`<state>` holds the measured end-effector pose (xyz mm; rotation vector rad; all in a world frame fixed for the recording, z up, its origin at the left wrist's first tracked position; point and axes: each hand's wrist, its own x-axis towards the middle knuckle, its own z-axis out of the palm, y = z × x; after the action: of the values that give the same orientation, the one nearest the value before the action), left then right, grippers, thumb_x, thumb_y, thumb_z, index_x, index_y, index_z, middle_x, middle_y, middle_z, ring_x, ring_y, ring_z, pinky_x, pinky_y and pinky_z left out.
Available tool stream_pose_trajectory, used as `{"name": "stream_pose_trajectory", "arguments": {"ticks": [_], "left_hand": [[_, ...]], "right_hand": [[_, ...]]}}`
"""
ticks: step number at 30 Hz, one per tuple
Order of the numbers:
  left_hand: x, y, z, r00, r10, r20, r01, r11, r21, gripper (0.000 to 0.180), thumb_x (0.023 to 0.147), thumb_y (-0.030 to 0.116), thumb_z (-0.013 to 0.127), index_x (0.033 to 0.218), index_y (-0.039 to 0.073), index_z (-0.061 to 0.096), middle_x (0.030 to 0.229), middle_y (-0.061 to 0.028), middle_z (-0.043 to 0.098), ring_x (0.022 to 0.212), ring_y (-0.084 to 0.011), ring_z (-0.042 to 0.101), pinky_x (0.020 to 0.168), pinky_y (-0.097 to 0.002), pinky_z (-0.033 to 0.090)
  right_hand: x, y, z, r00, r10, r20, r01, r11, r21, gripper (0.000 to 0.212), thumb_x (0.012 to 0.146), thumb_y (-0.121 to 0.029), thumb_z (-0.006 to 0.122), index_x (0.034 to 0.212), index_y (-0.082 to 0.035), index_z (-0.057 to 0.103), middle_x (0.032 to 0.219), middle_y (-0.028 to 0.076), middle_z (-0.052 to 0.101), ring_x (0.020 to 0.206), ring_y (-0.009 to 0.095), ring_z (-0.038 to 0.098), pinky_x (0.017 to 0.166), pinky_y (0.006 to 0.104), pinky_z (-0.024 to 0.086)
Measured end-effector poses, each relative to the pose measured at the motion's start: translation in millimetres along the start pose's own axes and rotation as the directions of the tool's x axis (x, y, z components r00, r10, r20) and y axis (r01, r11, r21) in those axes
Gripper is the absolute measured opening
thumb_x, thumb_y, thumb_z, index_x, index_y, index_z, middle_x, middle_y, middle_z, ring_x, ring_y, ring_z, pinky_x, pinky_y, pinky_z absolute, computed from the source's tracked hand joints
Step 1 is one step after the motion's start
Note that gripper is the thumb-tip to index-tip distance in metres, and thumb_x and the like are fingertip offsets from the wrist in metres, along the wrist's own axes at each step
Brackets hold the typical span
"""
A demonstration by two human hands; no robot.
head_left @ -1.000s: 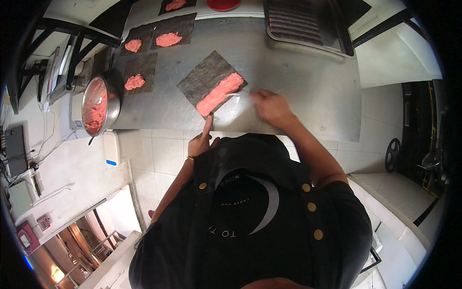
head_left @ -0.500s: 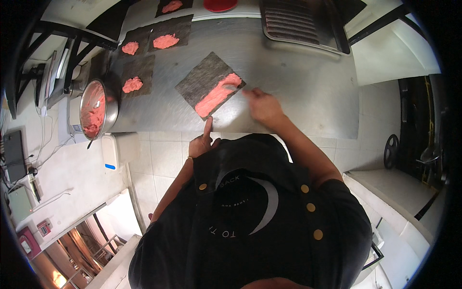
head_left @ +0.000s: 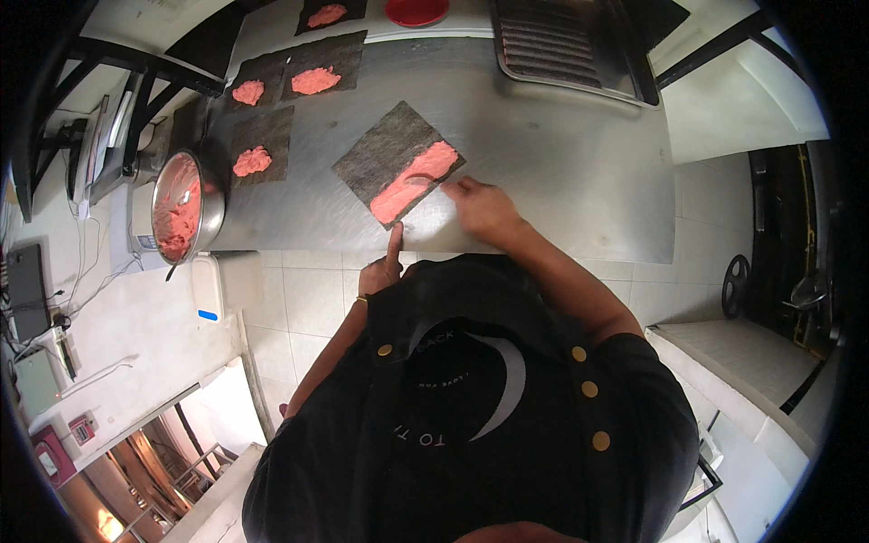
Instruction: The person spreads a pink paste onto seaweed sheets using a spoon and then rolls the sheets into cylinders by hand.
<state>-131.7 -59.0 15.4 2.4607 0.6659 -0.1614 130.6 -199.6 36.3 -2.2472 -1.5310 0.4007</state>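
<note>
A dark seaweed sheet lies turned cornerwise on the metal table in front of me. A band of pink paste runs along its near right edge. My right hand is closed on a spoon, whose blurred bowl rests on the middle of the paste; the fingers hide most of its handle. At the sheet's nearest corner, my left hand points its index finger out, with the tip at the corner and nothing held. Its other fingers look bent and are partly hidden.
Several more dark sheets with pink lumps lie at the table's left and far left. A steel bowl of pink paste stands at the left edge. A ridged metal tray sits far right, and a red dish at the back.
My right hand and the spoon have moved left and toward me along the paste, from its far right end to its middle. My left finger stays at the sheet's near corner.
</note>
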Motion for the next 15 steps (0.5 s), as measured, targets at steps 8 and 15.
{"name": "stream_pose_trajectory", "arguments": {"ticks": [8,15], "left_hand": [[-3.7,-0.6,-1.2,0.999,0.031,-0.026,-0.032,0.999,-0.027,0.101,0.096,0.041,0.074,0.171,0.023,0.01,0.075,-0.0133,0.073,0.07,-0.0382,0.074,0.065,-0.0507,0.057],[0.0,-8.7,1.8,0.998,-0.028,0.05,0.026,0.999,0.028,0.103,0.095,0.042,0.075,0.171,0.023,0.009,0.074,-0.015,0.073,0.07,-0.0391,0.074,0.065,-0.0515,0.057]], "right_hand": [[-3.2,-12.0,-29.3,0.993,0.114,-0.037,-0.114,0.993,-0.01,0.047,0.091,-0.01,0.057,0.138,-0.01,0.064,0.115,0.02,0.07,0.098,0.04,0.073,0.086,0.0505,0.06],[0.8,11.9,-22.2,0.982,0.162,-0.099,-0.164,0.986,-0.017,0.047,0.091,-0.013,0.056,0.138,-0.011,0.065,0.111,0.02,0.07,0.095,0.039,0.073,0.082,0.0503,0.06]]}}
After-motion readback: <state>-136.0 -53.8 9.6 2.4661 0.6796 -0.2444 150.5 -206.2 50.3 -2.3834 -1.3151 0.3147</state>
